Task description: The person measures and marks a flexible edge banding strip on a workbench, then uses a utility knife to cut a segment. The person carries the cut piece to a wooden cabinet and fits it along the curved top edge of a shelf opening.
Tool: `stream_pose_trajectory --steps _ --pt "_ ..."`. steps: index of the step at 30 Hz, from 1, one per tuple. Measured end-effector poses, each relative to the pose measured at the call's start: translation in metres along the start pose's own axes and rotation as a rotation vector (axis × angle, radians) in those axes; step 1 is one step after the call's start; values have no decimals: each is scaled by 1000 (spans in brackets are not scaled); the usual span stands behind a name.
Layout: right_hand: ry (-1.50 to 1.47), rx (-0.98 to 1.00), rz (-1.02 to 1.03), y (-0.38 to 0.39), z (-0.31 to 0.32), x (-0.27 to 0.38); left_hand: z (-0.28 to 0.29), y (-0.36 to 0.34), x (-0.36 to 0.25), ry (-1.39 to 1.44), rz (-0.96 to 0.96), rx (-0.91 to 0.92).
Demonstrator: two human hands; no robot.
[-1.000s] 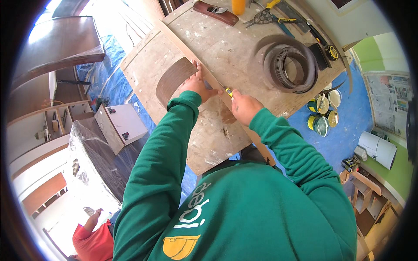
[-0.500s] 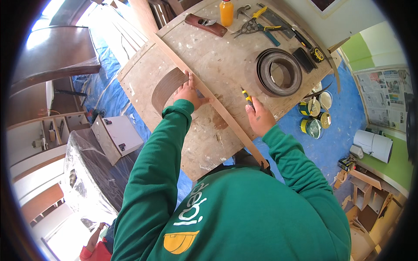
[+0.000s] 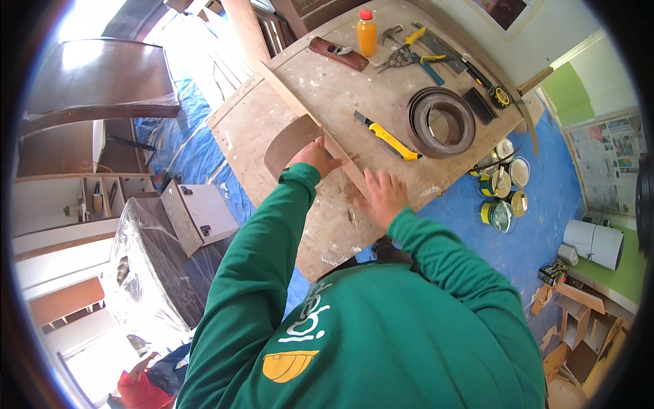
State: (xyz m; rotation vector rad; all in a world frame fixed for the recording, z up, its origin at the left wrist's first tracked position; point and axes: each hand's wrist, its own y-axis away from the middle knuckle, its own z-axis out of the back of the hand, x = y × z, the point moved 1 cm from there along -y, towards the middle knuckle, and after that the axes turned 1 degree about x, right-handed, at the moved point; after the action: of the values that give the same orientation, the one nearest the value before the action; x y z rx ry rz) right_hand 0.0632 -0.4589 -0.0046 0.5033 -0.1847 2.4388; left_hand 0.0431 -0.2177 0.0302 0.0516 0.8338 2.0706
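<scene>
Knife's out of the right hand [image 3: 383, 198] now, half a second back still pinched there above the strip, now just lying on the workbench [image 3: 436, 184] as a yellow utility knife [image 3: 390, 136], blade end pointing up-left, well apart from the fingers. Right hand spread flat instead, fingers open and pressing down on the bench surface just beside the long wooden strip [image 3: 310, 123], gripping nothing. Left hand [image 3: 315, 155] hasn't really budged: fingers curled over the strip's edge, right where the curved brown veneer piece [image 3: 289, 140] loops up against it, holding both down rather than lifting. Looks like the cutting bit is done or paused and it's all about pressing and lining up the edging now. Strip itself running diagonally across the bench from upper left down toward the body. Packaging-wise: orange bottle with a red cap [image 3: 366, 33] standing at the far edge of the bench, coil of dark edge banding [image 3: 443, 123] lying flat to the right of the knife, a cluster of round open paint tins [image 3: 501, 198] with yellow-and-green sides down on the blue floor sheet, a white bucket [image 3: 594, 244] further right, and sheets of newspaper [image 3: 606, 170] pasted on the green wall. Print too small to make out anyway.
</scene>
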Motion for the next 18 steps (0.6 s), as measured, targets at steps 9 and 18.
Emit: stream_pose_trajectory --steps 9,18 --pt "-148 70 -85 12 -15 -18 -12 51 46 -529 -63 -41" --pt "-602 -71 -88 22 48 -41 -16 101 95 -370 -60 -177"
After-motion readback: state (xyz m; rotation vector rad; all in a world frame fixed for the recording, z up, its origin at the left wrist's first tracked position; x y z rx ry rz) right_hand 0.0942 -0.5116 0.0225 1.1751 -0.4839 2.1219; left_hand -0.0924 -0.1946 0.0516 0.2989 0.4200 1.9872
